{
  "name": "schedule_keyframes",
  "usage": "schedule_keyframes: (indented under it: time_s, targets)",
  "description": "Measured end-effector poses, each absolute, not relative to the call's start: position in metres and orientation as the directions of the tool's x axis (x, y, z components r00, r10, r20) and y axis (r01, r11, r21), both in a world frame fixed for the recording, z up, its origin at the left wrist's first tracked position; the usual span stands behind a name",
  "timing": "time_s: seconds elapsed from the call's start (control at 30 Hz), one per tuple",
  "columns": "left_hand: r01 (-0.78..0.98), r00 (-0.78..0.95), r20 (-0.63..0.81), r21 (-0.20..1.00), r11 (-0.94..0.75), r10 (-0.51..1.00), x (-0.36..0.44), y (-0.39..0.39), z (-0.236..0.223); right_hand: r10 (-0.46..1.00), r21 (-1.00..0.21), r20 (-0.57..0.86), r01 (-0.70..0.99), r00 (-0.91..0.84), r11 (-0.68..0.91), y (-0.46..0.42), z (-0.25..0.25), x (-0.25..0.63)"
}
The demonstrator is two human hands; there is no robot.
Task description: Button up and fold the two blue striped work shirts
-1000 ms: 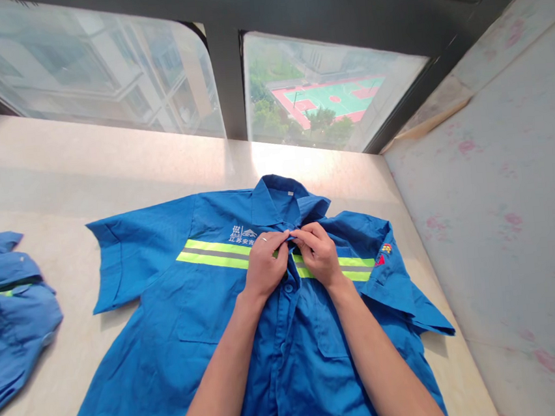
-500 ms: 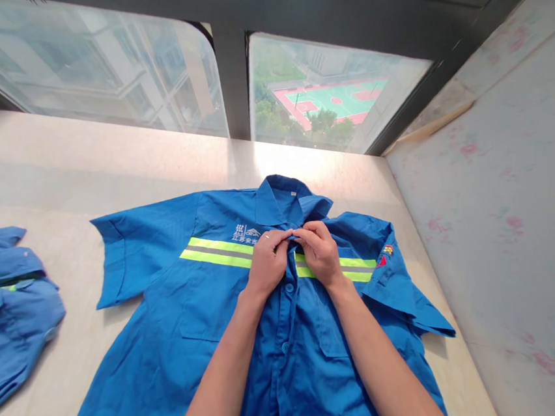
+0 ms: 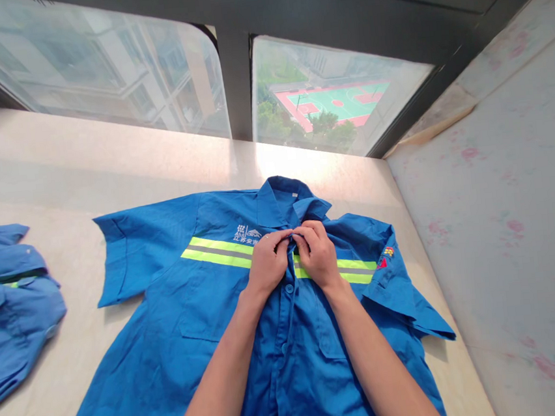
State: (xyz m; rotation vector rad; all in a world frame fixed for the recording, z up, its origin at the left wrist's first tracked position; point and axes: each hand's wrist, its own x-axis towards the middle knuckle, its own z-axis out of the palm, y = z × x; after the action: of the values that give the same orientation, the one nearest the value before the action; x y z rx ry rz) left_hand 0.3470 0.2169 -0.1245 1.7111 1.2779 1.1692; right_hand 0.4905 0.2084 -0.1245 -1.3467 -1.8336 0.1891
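A blue short-sleeved work shirt (image 3: 169,356) with yellow-green and grey reflective bands lies face up, its collar (image 3: 270,208) toward the window. My left hand (image 3: 269,261) pinches the front placket just below the collar. Close against it, my right hand (image 3: 317,253) grips the other side of the same spot, fingertips nearly touching. The fingers hide whatever button or buttonhole is between them. Lower on the placket a blue button (image 3: 289,289) shows. White lettering (image 3: 246,233) sits above the band on the left, and a small coloured patch (image 3: 385,256) marks the right sleeve.
Another blue garment (image 3: 13,318) with a reflective stripe lies bunched at the left edge. The pale stone sill (image 3: 80,145) runs under both garments. Behind it stands a dark-framed window (image 3: 237,87); a flowered wall (image 3: 515,224) closes off the right side.
Both hands stay at the same place on the placket, with only small finger movements. The view has shifted slightly, moving the scene a little to the right.
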Motion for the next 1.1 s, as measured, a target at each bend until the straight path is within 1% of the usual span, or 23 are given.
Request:
schedule_keyframes:
  time_s: [0.07,0.17,0.23,0.37,0.53,0.6,0.67,0.73,0.83,1.0,1.1]
  targets:
    - [0.317,0.072,0.230,0.917,-0.240,0.971,0.348,0.216,-0.124,0.813,-0.576,0.580,0.682,-0.046,0.449,0.209,-0.124,0.491]
    - [0.310,0.044,0.213,0.926,-0.216,0.976,0.349,0.214,-0.122,0.751,-0.543,0.659,0.665,-0.042,0.513,0.209,-0.124,0.491]
    - [0.308,0.028,0.218,0.926,-0.216,0.975,0.349,0.214,-0.121,0.736,-0.530,0.675,0.664,-0.046,0.528,0.208,-0.124,0.491]
    - [0.306,-0.017,0.231,0.927,-0.215,0.973,0.351,0.212,-0.121,0.775,-0.556,0.631,0.676,-0.037,0.484,0.204,-0.118,0.491]
    - [0.325,-0.068,0.255,0.920,-0.220,0.965,0.353,0.211,-0.122,0.827,-0.477,0.562,0.803,-0.035,0.358,0.203,-0.105,0.489]
    - [0.332,-0.074,0.263,0.916,-0.225,0.962,0.353,0.210,-0.121,0.858,-0.470,0.513,0.828,-0.027,0.307,0.203,-0.101,0.488]
    - [0.331,-0.071,0.264,0.916,-0.227,0.962,0.353,0.210,-0.121,0.884,-0.517,0.467,0.807,-0.013,0.285,0.204,-0.098,0.487]
    - [0.328,-0.059,0.269,0.915,-0.236,0.961,0.352,0.210,-0.119,0.905,-0.593,0.426,0.757,0.006,0.274,0.204,-0.097,0.487]
    - [0.345,-0.031,0.302,0.898,-0.273,0.953,0.351,0.210,-0.117,0.927,-0.674,0.373,0.695,0.030,0.249,0.204,-0.096,0.486]
    - [0.442,-0.040,0.395,0.830,-0.339,0.918,0.350,0.210,-0.114,0.942,-0.720,0.334,0.656,0.041,0.227,0.204,-0.091,0.487]
    - [0.445,-0.092,0.372,0.845,-0.296,0.924,0.351,0.210,-0.113,0.943,-0.730,0.331,0.642,0.032,0.234,0.203,-0.087,0.487]
